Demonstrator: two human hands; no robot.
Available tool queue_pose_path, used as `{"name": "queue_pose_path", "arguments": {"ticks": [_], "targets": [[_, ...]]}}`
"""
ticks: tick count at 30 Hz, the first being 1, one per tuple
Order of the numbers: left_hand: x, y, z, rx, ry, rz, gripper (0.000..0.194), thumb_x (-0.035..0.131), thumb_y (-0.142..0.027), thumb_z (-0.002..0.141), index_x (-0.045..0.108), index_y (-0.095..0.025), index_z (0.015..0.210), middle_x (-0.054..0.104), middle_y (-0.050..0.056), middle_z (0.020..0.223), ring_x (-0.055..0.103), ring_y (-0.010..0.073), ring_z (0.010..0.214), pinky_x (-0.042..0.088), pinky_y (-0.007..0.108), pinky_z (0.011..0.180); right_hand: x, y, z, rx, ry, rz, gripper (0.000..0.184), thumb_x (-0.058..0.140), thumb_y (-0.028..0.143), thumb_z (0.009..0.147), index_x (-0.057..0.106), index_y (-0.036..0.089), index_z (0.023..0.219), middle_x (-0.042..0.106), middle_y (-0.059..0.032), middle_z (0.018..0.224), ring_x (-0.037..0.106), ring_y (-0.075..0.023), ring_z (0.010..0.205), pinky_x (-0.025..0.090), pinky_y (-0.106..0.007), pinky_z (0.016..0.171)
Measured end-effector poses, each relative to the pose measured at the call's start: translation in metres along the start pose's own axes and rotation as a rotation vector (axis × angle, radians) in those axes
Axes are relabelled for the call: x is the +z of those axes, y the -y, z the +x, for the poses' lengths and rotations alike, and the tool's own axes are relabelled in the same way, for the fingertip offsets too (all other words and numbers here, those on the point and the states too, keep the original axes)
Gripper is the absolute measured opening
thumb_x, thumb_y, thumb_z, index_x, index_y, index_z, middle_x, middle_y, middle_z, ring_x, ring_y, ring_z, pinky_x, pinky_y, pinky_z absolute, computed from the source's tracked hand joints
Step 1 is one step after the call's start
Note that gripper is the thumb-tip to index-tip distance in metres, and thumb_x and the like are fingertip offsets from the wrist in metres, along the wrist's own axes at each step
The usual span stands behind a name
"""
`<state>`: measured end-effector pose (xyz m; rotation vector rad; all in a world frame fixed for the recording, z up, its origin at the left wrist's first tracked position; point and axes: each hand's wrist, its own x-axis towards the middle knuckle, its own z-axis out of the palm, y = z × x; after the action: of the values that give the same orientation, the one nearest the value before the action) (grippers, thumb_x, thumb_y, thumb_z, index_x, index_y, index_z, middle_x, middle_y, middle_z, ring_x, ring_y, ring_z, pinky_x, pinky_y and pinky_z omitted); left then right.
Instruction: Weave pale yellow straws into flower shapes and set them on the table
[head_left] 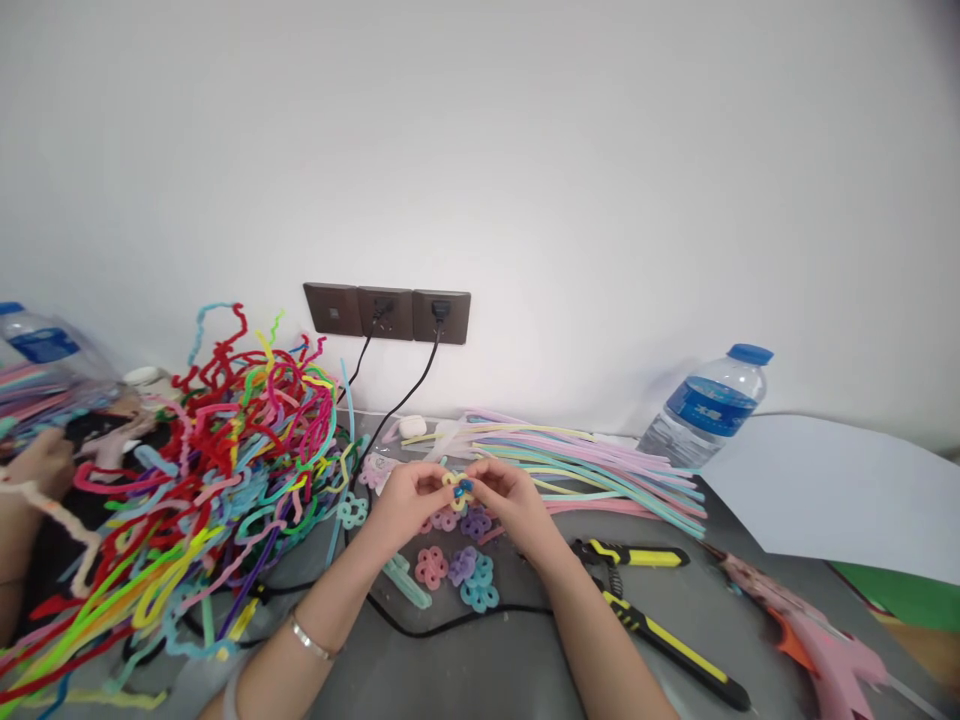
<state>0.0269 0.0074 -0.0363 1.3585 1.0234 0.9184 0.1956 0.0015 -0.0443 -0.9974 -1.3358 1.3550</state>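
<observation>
Between my fingertips is a small yellow pipe-cleaner flower (460, 503), partly covered by my thumbs with their blue nails. My left hand (409, 505) pinches it from one side and my right hand (511, 500) from the other. Just below lie finished looped flowers: a pink flower (431, 568), a purple flower (462, 566) and a light blue flower (479, 584). Another purple flower (476, 522) sits under my right hand. Left of my left hand are a pale green flower (352, 510) and a folded mint pipe-cleaner piece (407, 582).
Straight pastel pipe cleaners (600, 465) lie behind my hands. Pliers (637, 600), a pink glue gun (817, 630), white paper (840, 490) and a water bottle (709, 405) are at right. Left: a tangled pipe-cleaner heap (247, 450), a co-worker's hand (37, 470). A black cord (427, 632) crosses the table.
</observation>
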Motion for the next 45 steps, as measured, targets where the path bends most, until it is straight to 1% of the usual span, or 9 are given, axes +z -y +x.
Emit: {"name": "queue_pose_path", "arguments": {"ticks": [4,8,10,13,17,25,32,41,45], "targets": [[0.004,0.0,-0.001,-0.033,-0.032,-0.032,0.02,0.072,-0.032,0.068,0.064,-0.014,0.068,0.063,0.0,0.057,0.054,0.0124,0.05,0.04,0.023,0.049,0.003,0.001,-0.001,-0.027,-0.04,-0.02,0.029,0.072,0.049,0.073,0.064,0.02,0.075,0.053,0.0019,0.061,0.045,-0.0122,0.054,0.038,-0.026,0.052],[0.01,-0.002,-0.002,-0.082,-0.116,-0.132,0.023,0.075,-0.035,0.066,0.065,-0.014,0.071,0.063,-0.001,0.056,0.052,0.0108,0.047,0.036,0.02,0.044,0.001,-0.001,0.0,-0.053,-0.09,0.042,0.034,0.07,0.053,0.074,0.064,0.02,0.078,0.059,-0.0005,0.07,0.049,-0.0134,0.059,0.042,-0.027,0.055],[0.011,-0.001,-0.002,-0.058,-0.15,-0.189,0.025,0.077,-0.036,0.065,0.067,-0.014,0.073,0.065,0.0,0.061,0.056,0.0114,0.052,0.04,0.02,0.047,-0.001,-0.002,0.001,-0.027,-0.086,0.083,0.036,0.07,0.054,0.073,0.065,0.019,0.081,0.06,-0.001,0.073,0.052,-0.0137,0.061,0.043,-0.027,0.057],[0.011,0.002,0.0,-0.019,-0.179,-0.257,0.029,0.08,-0.037,0.062,0.068,-0.014,0.074,0.067,0.001,0.065,0.06,0.0126,0.058,0.047,0.022,0.056,-0.003,-0.002,0.0,0.038,-0.011,0.095,0.034,0.071,0.052,0.074,0.062,0.019,0.078,0.06,0.0001,0.069,0.052,-0.0131,0.06,0.042,-0.025,0.056],[0.011,0.005,0.002,-0.003,-0.191,-0.287,0.031,0.082,-0.038,0.061,0.069,-0.013,0.074,0.067,0.001,0.063,0.06,0.0127,0.059,0.049,0.023,0.059,0.0,0.0,-0.002,0.021,0.06,0.104,0.031,0.069,0.05,0.077,0.06,0.02,0.075,0.062,-0.0005,0.07,0.054,-0.0138,0.064,0.044,-0.026,0.06],[0.013,0.009,0.002,-0.03,-0.225,-0.336,0.03,0.083,-0.038,0.06,0.066,-0.014,0.066,0.067,0.0,0.06,0.06,0.0113,0.057,0.05,0.022,0.059,0.003,-0.001,-0.001,-0.023,-0.005,0.132,0.033,0.074,0.05,0.073,0.061,0.02,0.067,0.062,-0.0005,0.068,0.056,-0.0151,0.064,0.047,-0.03,0.064],[0.011,-0.002,0.001,-0.036,-0.232,-0.419,0.033,0.087,-0.037,0.053,0.066,-0.014,0.063,0.066,-0.001,0.059,0.062,0.0116,0.056,0.053,0.023,0.06,-0.001,-0.001,-0.001,0.084,0.001,0.153,0.03,0.075,0.048,0.072,0.065,0.02,0.078,0.067,-0.0015,0.075,0.06,-0.0159,0.069,0.048,-0.029,0.068],[0.01,0.006,0.003,-0.021,-0.216,-0.363,0.029,0.084,-0.035,0.059,0.066,-0.014,0.068,0.065,-0.002,0.061,0.06,0.0103,0.056,0.052,0.022,0.059,0.001,0.003,-0.003,0.024,0.031,0.118,0.026,0.073,0.044,0.074,0.063,0.02,0.075,0.064,-0.0007,0.075,0.059,-0.0157,0.072,0.048,-0.029,0.07],[0.011,0.005,0.002,-0.015,-0.207,-0.346,0.029,0.083,-0.036,0.06,0.068,-0.015,0.072,0.067,-0.001,0.068,0.062,0.0114,0.061,0.053,0.023,0.061,0.001,-0.001,0.0,0.031,0.003,0.152,0.028,0.074,0.045,0.073,0.062,0.021,0.078,0.063,-0.0004,0.078,0.059,-0.0159,0.072,0.049,-0.029,0.068]]}}
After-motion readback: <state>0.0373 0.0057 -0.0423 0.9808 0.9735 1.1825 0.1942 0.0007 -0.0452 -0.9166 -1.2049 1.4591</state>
